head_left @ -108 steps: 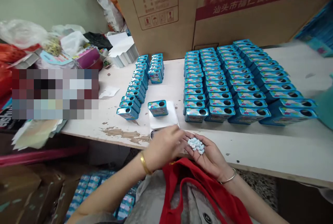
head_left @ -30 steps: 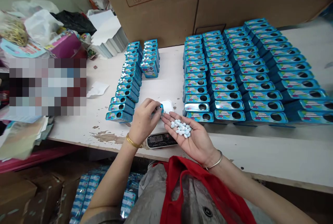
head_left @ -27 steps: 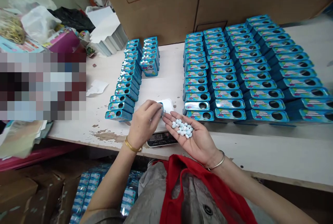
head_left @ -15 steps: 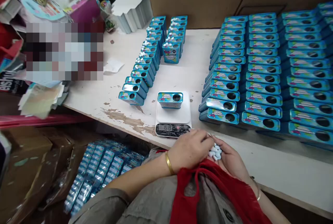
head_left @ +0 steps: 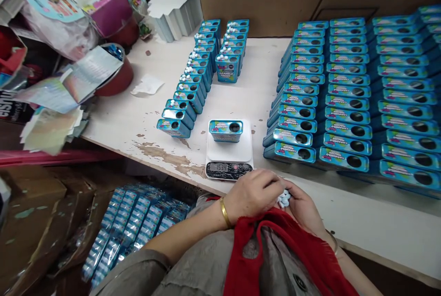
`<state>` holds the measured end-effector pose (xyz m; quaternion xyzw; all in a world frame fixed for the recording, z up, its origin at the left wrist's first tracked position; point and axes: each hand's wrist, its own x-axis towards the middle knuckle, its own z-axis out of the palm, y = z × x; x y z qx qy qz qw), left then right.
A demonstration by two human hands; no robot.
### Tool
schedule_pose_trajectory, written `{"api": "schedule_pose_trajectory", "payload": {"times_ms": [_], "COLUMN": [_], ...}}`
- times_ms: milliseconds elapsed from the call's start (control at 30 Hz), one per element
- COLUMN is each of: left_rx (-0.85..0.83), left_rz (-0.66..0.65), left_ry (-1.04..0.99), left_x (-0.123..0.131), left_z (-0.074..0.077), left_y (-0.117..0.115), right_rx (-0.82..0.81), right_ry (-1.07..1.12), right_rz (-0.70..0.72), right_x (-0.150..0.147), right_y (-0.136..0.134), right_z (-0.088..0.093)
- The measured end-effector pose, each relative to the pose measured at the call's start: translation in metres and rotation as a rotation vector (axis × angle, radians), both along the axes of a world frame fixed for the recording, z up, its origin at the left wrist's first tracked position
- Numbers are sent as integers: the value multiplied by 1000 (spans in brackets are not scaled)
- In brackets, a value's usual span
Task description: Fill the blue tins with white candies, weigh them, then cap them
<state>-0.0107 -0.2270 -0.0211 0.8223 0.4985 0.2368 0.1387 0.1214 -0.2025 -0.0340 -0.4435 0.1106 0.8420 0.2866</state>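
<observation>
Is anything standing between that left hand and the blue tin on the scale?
Nothing visible does: only the front part of the low digital scale, with its display panel, lies between the left hand and the blue tin.

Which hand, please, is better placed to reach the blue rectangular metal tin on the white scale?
Probably the left hand, nearer the tin; the right hand cups pale blue oval pieces.

Passage exists across the tabletop (head_left: 259, 96) between the left tins (head_left: 199, 79) and right-hand tin block (head_left: 347, 103), its near end partly obstructed by the loaded scale (head_left: 229, 153).
</observation>
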Motion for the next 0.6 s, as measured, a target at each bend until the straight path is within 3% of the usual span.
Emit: {"api": "schedule_pose_trajectory", "payload": {"times_ms": [300,433,600], "left_rx": [161,179,277], "left_rz": [34,113,287], "left_ry": [3,-73,-165], "left_x": [-10,-19,-54], "left_z": [4,13,32], "left_y": [7,13,35], "right_rx": [77,83,158], "right_ry": [171,199,212], "right_rz": [39,-15,-26], "right_x": [-11,-24,-32], "right_y": [14,22,26], "right_z": [14,23,28]}}
